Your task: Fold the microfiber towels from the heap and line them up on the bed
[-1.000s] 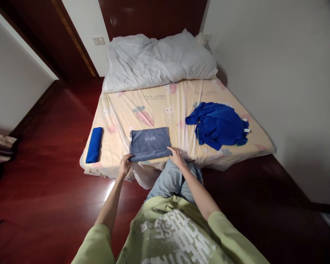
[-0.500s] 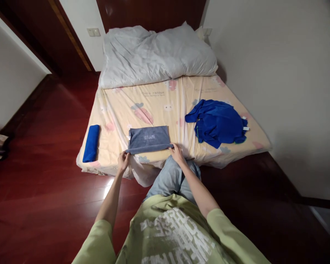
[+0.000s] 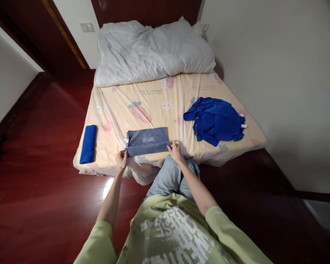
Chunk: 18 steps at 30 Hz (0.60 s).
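Observation:
A grey-blue towel [image 3: 151,136] with small white lettering lies on the bed's near edge, its near side folded over in a flat band. My left hand [image 3: 122,160] pinches the left end of that band. At its right end, my right hand [image 3: 175,151] grips the corner between thumb and fingers. To the left rests a rolled or folded blue cloth [image 3: 88,144]. On the right lies a crumpled blue garment [image 3: 218,121] with a white tag.
The bed [image 3: 118,110] has a cream sheet with carrot and rabbit prints. A bulky white quilt [image 3: 154,51] covers its far end. A white wall [image 3: 286,91] rises at the right, and dark red floor [image 3: 49,176] shows at the left.
The near edge of the grey-blue towel has been turned further over, and the folded band looks wider and flatter. Both hands keep their hold. The view has shifted slightly.

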{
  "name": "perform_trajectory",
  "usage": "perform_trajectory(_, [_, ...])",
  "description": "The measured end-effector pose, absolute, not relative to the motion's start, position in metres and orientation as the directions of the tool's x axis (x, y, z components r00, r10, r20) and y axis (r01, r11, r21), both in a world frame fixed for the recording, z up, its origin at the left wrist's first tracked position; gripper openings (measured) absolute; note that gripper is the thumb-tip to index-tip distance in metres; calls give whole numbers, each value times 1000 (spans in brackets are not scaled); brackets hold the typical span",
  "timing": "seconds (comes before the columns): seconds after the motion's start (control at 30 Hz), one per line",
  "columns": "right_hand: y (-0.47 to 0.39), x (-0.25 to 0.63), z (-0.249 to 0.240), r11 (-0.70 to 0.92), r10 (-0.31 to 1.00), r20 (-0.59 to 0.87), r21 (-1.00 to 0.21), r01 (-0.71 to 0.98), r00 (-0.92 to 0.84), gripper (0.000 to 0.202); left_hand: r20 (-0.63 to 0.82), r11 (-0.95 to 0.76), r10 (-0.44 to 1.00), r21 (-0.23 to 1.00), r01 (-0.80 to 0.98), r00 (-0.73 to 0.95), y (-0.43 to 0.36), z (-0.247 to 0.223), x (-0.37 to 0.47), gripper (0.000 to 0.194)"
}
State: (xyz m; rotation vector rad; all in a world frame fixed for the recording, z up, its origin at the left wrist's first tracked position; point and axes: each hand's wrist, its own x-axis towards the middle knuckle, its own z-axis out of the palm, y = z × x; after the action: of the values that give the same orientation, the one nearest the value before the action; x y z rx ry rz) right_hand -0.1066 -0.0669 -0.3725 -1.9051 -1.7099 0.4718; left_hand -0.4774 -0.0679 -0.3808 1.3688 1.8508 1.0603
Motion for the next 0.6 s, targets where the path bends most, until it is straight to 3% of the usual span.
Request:
perform_trajectory(0.07, [-67, -108, -371, -50, 979, 134, -570, 820, 153, 42, 59, 134, 943, 832, 538, -327, -70, -376, -475, 39])
perform_trajectory(0.17, [-72, -110, -365, 33, 943, 297, -534, 845, 151, 42, 329, 1, 880, 720, 694, -343, -77, -359, -468, 44])
perform_trajectory(0.27, [-80, -114, -355, 204, 920, 392, -517, 831, 18, 39, 483, -239, 872, 566, 789, -83, -84, -339, -459, 44])
perform_trajectory(0.4, [-85, -118, -347, 340, 918, 368, -537, 772, -148, 35, 375, -464, 876, 478, 746, 304, -83, -333, -449, 41])
perform_trajectory(0.6, [-80, -117, -353, 265, 962, 204, -563, 783, -179, 44, 188, -408, 913, 461, 788, 363, -81, -360, -448, 53])
